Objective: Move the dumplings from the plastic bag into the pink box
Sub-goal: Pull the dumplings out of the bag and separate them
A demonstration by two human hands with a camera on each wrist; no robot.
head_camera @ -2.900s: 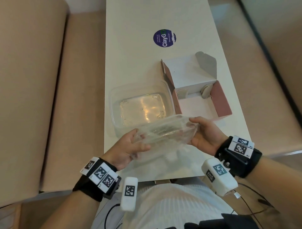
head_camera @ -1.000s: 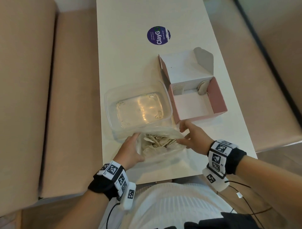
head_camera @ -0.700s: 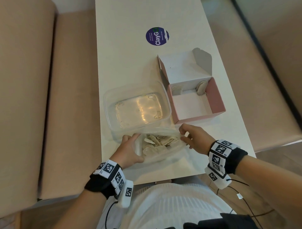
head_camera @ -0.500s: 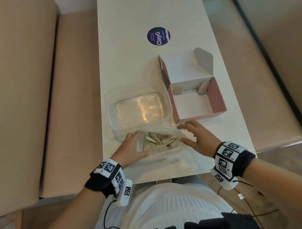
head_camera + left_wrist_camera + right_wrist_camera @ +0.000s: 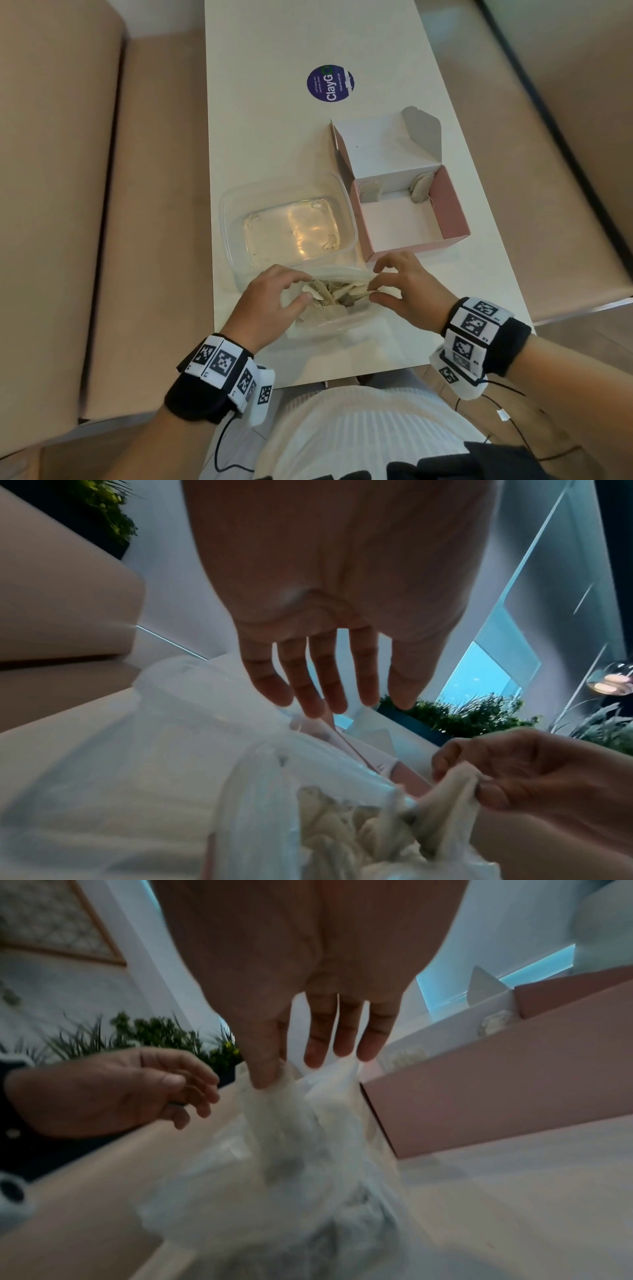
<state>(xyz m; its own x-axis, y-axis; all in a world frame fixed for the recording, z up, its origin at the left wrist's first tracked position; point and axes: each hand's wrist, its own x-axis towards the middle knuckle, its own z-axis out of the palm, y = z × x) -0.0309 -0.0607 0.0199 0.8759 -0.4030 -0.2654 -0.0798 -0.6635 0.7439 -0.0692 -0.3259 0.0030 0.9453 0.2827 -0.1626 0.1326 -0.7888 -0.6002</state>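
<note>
A clear plastic bag (image 5: 342, 323) lies open near the table's front edge, holding several pale dumplings (image 5: 329, 294). My right hand (image 5: 375, 287) is at the bag's mouth. Its thumb and forefinger pinch one dumpling (image 5: 284, 1093), also seen in the left wrist view as the pinched dumpling (image 5: 455, 785). My left hand (image 5: 298, 287) rests at the bag's left rim, with its fingers (image 5: 329, 696) loosely extended and nothing held. The pink box (image 5: 452, 202) stands open just beyond my right hand. Two dumplings (image 5: 421, 186) lean against its far wall.
An empty clear plastic tub (image 5: 236, 233) sits left of the pink box, touching the bag's far side. The box's white lid (image 5: 383, 147) stands open behind it. A round purple sticker (image 5: 330, 83) lies farther back. Beige benches (image 5: 102, 205) flank the narrow white table (image 5: 260, 102).
The bag was held up by both hands, then laid on the table. My right hand moved from the bag's outer edge into its mouth and pinched a dumpling. My left hand stayed at the left rim.
</note>
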